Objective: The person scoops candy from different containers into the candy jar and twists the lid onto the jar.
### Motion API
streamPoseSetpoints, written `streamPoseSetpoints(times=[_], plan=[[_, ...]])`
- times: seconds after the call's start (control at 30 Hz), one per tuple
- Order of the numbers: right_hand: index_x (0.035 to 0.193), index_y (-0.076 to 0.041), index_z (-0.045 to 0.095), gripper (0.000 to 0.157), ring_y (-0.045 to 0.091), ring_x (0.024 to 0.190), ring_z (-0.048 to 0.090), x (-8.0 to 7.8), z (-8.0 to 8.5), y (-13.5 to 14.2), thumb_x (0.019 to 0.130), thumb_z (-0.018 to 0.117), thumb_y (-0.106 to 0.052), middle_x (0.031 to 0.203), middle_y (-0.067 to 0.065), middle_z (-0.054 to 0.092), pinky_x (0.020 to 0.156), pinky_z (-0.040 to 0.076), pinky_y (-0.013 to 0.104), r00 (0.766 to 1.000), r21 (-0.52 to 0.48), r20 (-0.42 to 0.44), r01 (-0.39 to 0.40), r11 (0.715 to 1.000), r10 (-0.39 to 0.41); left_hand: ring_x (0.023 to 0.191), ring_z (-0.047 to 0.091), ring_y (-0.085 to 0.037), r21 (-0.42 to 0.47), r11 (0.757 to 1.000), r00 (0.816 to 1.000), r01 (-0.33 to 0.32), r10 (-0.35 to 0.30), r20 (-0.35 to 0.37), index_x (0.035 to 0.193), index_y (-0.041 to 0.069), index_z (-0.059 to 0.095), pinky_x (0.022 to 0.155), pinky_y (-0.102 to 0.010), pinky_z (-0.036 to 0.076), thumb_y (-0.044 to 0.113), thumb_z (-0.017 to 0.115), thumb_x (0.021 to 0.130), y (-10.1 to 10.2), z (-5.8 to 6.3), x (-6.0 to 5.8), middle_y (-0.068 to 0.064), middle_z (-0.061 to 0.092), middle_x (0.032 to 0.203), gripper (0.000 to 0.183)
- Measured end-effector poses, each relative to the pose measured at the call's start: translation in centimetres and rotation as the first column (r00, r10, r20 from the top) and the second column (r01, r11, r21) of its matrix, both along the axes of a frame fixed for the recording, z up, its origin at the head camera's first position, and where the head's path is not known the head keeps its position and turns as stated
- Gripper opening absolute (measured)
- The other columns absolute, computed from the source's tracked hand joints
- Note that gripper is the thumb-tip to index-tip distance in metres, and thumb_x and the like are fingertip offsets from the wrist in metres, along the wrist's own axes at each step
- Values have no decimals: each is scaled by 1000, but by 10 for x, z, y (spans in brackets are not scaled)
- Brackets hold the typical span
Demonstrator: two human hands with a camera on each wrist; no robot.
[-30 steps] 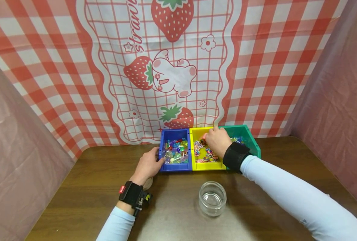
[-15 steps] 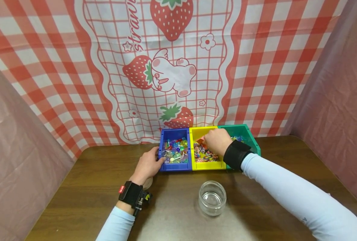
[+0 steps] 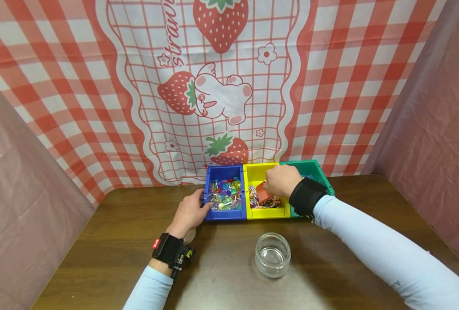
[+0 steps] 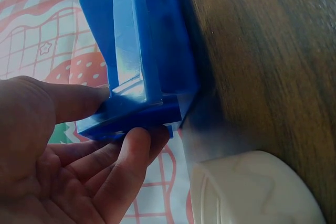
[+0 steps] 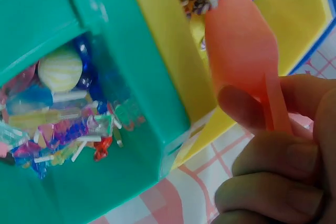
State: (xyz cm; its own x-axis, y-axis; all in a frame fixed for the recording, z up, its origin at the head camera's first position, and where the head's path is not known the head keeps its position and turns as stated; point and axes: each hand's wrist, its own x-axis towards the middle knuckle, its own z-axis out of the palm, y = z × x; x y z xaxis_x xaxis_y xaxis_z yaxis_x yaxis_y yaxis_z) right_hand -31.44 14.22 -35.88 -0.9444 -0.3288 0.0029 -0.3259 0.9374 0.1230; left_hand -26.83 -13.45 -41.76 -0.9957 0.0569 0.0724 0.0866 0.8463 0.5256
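My right hand (image 3: 283, 180) grips the handle of a coral scoop (image 5: 241, 40) over the yellow bin (image 3: 270, 214). The scoop's blade dips among small striped candy pieces (image 3: 253, 198) there. My left hand (image 3: 190, 213) holds the left side wall of the blue bin (image 3: 225, 215), thumb on the rim and fingers below it in the left wrist view. Colourful translucent pieces (image 3: 227, 193) lie in the blue bin. The green bin (image 5: 121, 182) joins the yellow one on the right and holds small mixed coloured pieces (image 5: 63, 124), partly hidden by my right hand in the head view.
A clear glass jar (image 3: 273, 255) stands uncovered on the wooden table (image 3: 136, 258) in front of the bins. Near my left wrist lies a round cream-coloured object (image 4: 257, 190). A strawberry-print checked cloth (image 3: 229, 99) hangs right behind the bins.
The scoop has tipped down and come forward in the yellow bin, shifting the striped pieces. My right hand has moved slightly right. The left hand stays on the blue bin.
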Motion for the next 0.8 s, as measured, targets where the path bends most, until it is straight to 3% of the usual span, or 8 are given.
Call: streamPoseSetpoints(times=[0.37, 0.57, 0.8], plan=[[63, -16, 59, 37, 19, 56, 51, -1, 2, 4, 87, 53, -43, 60, 1, 49, 50, 39, 31, 981, -59, 159, 117, 991, -107, 103, 55, -20, -8, 1000, 1000, 6, -6, -5, 135, 7, 45, 88, -41, 43, 35, 59, 88, 1, 1, 0, -12, 58, 119, 57], [63, -17, 59, 38, 20, 60, 51, -4, 1, 8, 88, 52, -45, 63, 2, 49, 52, 40, 32, 979, -58, 177, 109, 992, -97, 104, 55, -20, -20, 1000, 1000, 11, -12, -16, 135, 7, 46, 88, -41, 43, 35, 59, 88, 1, 1, -1, -12, 59, 120, 56], [62, -17, 59, 39, 17, 53, 49, -6, -1, 7, 87, 53, -46, 56, -1, 47, 49, 37, 28, 979, -58, 188, 88, 994, -75, 103, 55, -21, -37, 999, 999, 14, -15, -35, 132, 7, 48, 87, -41, 43, 36, 59, 87, 1, -1, 0, -11, 60, 118, 55]])
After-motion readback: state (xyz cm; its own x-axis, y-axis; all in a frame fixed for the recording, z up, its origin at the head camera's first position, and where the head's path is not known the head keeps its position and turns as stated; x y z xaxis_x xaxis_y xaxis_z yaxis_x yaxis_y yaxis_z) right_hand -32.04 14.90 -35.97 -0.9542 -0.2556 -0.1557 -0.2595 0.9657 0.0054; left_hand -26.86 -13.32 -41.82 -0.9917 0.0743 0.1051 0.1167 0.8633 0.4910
